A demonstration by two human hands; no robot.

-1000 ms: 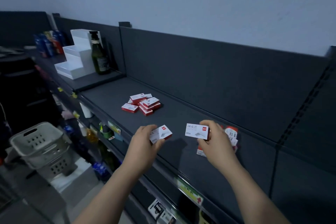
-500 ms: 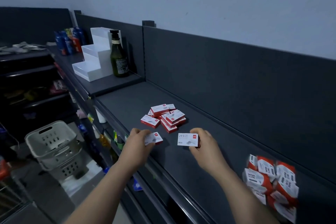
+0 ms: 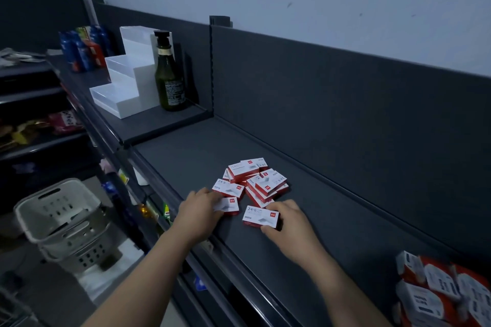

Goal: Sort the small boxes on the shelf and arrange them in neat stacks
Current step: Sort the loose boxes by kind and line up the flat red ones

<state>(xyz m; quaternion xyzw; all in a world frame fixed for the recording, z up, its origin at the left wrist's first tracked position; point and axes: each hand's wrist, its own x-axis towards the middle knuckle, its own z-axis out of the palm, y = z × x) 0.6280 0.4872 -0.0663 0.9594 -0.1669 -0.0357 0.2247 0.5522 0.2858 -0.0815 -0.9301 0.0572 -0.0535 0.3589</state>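
Note:
A loose pile of small red-and-white boxes lies on the dark shelf. My left hand grips one small box set down at the pile's near left edge. My right hand holds another box, marked 24/6, flat on the shelf just in front of the pile. A second heap of red-and-white boxes sits at the far right of the shelf.
A green glass bottle and a white stepped display stand occupy the raised shelf section on the left, with blue cans behind. A grey plastic basket stands on the floor at left. Lower shelves hold assorted goods.
Both hands carried their boxes leftward from the right heap and lowered them to the shelf beside the left pile. The view shifted left with them.

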